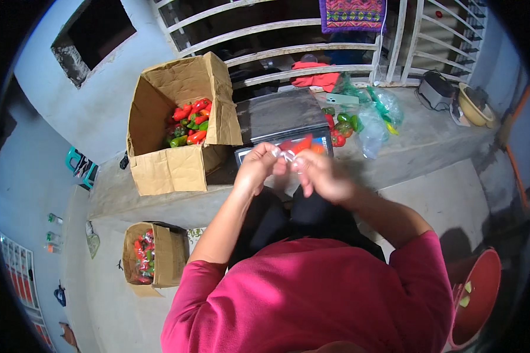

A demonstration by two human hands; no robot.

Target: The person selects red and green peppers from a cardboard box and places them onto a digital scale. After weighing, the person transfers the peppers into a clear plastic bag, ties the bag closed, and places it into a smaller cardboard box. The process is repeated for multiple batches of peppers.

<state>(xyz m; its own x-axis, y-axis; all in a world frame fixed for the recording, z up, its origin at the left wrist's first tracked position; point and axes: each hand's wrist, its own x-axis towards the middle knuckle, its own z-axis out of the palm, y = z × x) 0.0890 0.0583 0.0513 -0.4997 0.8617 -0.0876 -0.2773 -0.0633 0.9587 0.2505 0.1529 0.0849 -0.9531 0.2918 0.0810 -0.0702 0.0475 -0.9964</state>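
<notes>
Between my two hands is a clear plastic bag [301, 144] with red and orange peppers inside. My left hand [261, 165] pinches the gathered neck of the bag. My right hand [324, 174], a little blurred, has its thumb and fingers on the same plastic. Just beyond them on the concrete ledge sits a digital weighing scale [278, 112] with a dark flat platform; the hands and bag partly cover its front panel. A tall cardboard box [168, 170] to the left of the scale holds loose red and green peppers [192, 119].
Loose peppers [339, 137], clear plastic bags [373, 132] and a phone [342, 99] lie right of the scale. A smaller cardboard box [170, 256] of bagged peppers stands on the floor at left. A red bucket [477, 304] is at lower right; a metal railing [274, 50] runs behind.
</notes>
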